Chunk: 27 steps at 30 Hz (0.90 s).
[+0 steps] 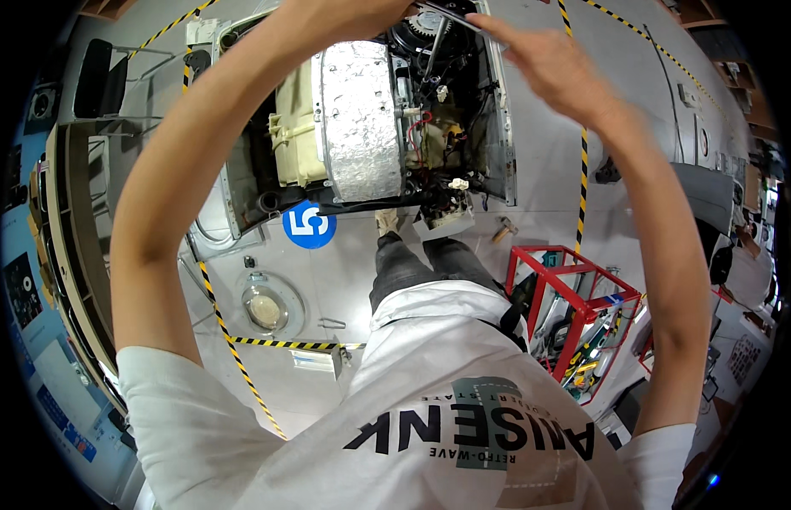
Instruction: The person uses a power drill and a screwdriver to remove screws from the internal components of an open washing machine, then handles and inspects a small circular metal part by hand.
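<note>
An opened washing machine or dryer (361, 119) stands in front of me, its casing off on the near side. A silver foil band wraps its cream plastic drum housing (295, 127). Right of the drum, loose wires (421, 136) and a toothed white wheel (425, 21) show. Over the far part of the machine, a narrow dark strip (451, 14) spans between my hands. My right hand (553, 72), slightly blurred, is closed with its fingertips at the strip's right end. My left hand (353, 13) is at its left end; the upper picture edge cuts off its fingers.
A red-framed tool cart (583, 310) stands at my right, holding several tools. A hammer (503, 229) lies on the floor near it. A round door with glass (268, 308) lies to the left. Beyond are a black chair (98, 81) and a shelf unit (76, 229).
</note>
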Tool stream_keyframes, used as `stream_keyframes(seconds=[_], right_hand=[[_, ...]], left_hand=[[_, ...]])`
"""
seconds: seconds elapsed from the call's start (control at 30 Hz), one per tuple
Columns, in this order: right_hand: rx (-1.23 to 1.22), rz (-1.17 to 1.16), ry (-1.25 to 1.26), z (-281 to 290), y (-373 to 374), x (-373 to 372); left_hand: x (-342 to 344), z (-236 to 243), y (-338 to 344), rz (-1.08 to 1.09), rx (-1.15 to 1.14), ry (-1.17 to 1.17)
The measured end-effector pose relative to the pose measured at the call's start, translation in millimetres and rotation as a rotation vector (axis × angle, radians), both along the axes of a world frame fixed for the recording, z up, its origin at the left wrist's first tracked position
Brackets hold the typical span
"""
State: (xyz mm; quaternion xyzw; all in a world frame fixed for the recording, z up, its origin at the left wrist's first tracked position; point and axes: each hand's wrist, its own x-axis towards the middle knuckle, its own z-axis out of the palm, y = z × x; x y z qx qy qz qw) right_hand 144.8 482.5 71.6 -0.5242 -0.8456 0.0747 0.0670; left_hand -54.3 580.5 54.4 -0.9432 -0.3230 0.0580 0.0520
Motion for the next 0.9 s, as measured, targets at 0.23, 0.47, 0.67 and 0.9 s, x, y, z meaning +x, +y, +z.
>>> stream_keyframes(seconds=[0.23,0.47,0.67,0.9], right_hand=[[0.297,0.068,-0.456,8.4,63.9,9.7],[0.059,0.262,0.190,3.2,66.6,-59.5],[-0.089,0.419,-0.105,3.7,40.5,-58.9],[0.312,0.185,-0.174,-5.8,-6.7,-43.7]], left_hand=[[-2.2,-25.0,-69.4,0.580,-0.882,-0.796],[105.7,-46.9,-140.8,0.946,-1.232,-1.959],[177.5,-122.1,-110.8,0.212,-1.030,-2.074],[-28.0,-72.6,-89.5,0.276,-1.793,-0.328]])
